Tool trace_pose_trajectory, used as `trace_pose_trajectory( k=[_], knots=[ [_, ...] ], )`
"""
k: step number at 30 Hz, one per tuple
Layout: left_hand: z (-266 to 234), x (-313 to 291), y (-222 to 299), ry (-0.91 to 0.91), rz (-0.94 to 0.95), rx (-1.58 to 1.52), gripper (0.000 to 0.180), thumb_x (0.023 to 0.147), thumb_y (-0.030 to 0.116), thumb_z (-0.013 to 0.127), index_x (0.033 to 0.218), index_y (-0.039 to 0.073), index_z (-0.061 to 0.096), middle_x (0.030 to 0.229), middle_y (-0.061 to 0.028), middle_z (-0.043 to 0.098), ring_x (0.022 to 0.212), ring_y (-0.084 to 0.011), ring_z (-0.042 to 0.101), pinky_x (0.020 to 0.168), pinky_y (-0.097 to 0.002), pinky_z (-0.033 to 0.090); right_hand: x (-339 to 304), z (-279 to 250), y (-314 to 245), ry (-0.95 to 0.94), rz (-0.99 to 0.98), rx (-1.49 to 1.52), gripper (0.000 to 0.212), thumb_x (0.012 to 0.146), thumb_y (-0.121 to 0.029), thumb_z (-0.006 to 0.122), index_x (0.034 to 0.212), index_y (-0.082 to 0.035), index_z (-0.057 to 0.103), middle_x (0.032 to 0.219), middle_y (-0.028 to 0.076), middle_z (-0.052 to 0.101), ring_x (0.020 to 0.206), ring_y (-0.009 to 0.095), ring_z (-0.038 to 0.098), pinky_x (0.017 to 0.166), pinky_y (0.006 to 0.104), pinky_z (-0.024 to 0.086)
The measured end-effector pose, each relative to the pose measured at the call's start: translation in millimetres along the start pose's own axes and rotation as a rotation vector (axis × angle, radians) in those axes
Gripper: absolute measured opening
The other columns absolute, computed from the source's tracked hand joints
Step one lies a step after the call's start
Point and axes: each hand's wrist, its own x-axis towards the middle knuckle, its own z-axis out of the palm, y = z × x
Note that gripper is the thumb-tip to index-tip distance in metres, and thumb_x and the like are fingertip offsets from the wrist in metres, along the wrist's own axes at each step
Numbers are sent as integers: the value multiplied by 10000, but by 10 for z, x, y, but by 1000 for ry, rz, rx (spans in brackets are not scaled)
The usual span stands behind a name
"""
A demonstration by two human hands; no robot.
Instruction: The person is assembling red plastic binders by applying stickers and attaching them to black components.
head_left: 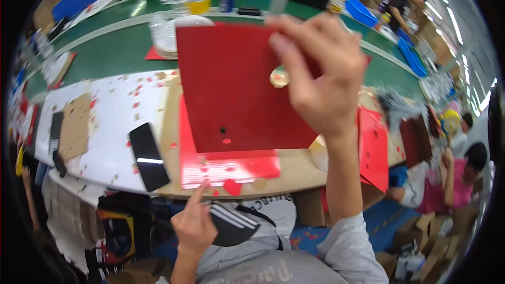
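My right hand (326,68), a little blurred, pinches the upper right part of a dark red sheet (231,84) and holds it up over the table. The sheet has a round hole near my fingers and smaller holes low down. Below it lies a bright red sheet (236,168) with a glossy striped face, partly hidden. My left hand (194,226) is at the table's near edge, index finger stretched toward that sheet and the other fingers curled, with nothing seen in it. A red heart-shaped scrap (232,187) lies just right of the fingertip.
A black phone (149,156) and brown cardboard (74,126) lie on the left of the white tabletop (113,147), among small scraps. Red sheets (372,147) hang over the right edge. Behind runs a green conveyor (110,47) with a blue can (227,0). Other people (457,179) sit right.
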Motion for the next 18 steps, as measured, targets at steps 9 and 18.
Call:
trace_pose_trajectory(
  k=[9,18],
  knots=[
    [-114,34,-153,47,-204,-71,245,1026,86,467,824,-42,522,677,-225,464,593,-423,492,558,-461,319,-448,-1704,1933,-240,385,-411,255,989,-177,609,1036,57,698,876,161,726,799,201,667,731,361,503],
    [-204,145,-127,28,-250,-77,275,1036,87,457,791,-37,448,666,-214,417,607,-396,450,586,-449,301,-2500,-1770,2612,-470,1104,-161,316,991,-255,592,887,31,680,622,96,580,628,200,628,615,385,496]
  ],
)
